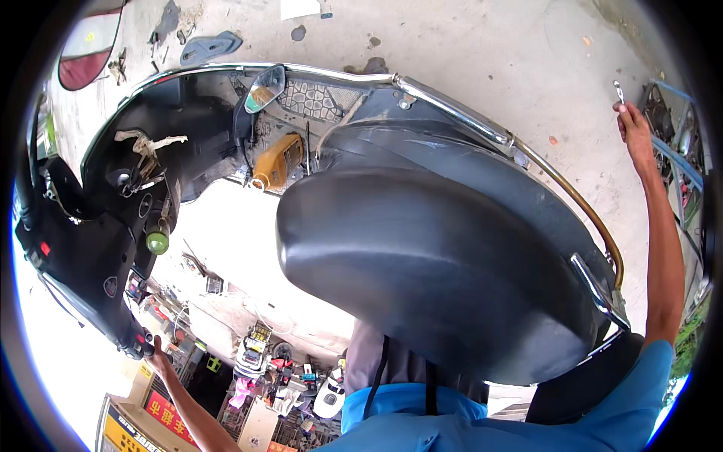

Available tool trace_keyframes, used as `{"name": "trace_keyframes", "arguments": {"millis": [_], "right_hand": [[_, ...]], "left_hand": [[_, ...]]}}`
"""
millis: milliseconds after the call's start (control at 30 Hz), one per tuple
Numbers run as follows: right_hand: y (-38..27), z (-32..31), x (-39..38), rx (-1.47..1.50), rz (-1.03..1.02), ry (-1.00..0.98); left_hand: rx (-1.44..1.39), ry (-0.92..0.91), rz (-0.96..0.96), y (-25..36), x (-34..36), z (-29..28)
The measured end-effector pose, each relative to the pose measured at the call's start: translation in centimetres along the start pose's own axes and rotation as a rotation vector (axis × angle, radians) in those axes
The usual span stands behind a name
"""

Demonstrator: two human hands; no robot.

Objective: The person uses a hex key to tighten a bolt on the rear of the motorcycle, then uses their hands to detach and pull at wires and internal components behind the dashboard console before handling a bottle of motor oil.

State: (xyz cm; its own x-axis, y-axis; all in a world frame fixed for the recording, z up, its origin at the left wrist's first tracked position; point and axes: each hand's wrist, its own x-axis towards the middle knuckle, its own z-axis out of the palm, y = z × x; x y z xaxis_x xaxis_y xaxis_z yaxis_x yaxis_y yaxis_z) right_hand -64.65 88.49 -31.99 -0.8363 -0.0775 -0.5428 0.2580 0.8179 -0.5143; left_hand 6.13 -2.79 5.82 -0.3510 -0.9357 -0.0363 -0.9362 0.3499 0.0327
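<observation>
A black motor scooter with a smooth black seat (422, 248) fills the middle of the view. My right hand (635, 126) is stretched out past the scooter's right side, its fingers closed around a small shiny metal wrench (619, 92) whose end points away from me. At the lower left, my left hand (158, 360) is closed at the end of the scooter's handlebar (124, 320); part of its grip is hidden. A yellow-brown plastic oil bottle (280, 163) stands on the footboard, near the mirror (265, 89). A dirty rag (147, 145) lies in the front section.
A bent chrome guard rail (553, 173) runs along the scooter's far side. Blue metal frames (678, 158) stand at the right edge. Beyond the scooter, a dark flat plastic piece (211, 47) lies on stained concrete. Cluttered tools and parts (282, 377) sit at the lower left.
</observation>
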Motion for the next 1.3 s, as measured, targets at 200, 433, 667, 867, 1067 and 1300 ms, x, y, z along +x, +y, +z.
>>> {"name": "trace_keyframes", "arguments": {"millis": [200, 433, 667, 867, 1067, 1300], "right_hand": [[-18.0, 2.6, -8.0, 0.155, -0.159, -0.024], [-29.9, 7.6, -24.4, 0.441, -0.181, 0.050], [-32.3, 14.9, -40.5, 0.595, -0.124, 0.101], [-26.4, 12.2, -52.4, 0.506, 0.082, 0.304], [-20.9, -0.4, -59.7, -0.155, 0.000, 0.981], [-7.5, -13.7, -61.6, -0.632, 0.239, 1.188]], "left_hand": [[0.224, 0.182, -0.019, 1.7, -1.4, 2.4], [0.207, 0.257, 0.248, 0.7, 0.5, 3.0], [0.332, 0.324, 0.457, 3.0, 0.4, 4.3], [0.328, 0.413, 0.511, 3.4, 0.6, 4.7], [0.308, 0.464, 0.541, 3.4, -0.6, 6.2], [-0.017, 0.205, 0.108, 8.5, -3.8, 4.0]]}}
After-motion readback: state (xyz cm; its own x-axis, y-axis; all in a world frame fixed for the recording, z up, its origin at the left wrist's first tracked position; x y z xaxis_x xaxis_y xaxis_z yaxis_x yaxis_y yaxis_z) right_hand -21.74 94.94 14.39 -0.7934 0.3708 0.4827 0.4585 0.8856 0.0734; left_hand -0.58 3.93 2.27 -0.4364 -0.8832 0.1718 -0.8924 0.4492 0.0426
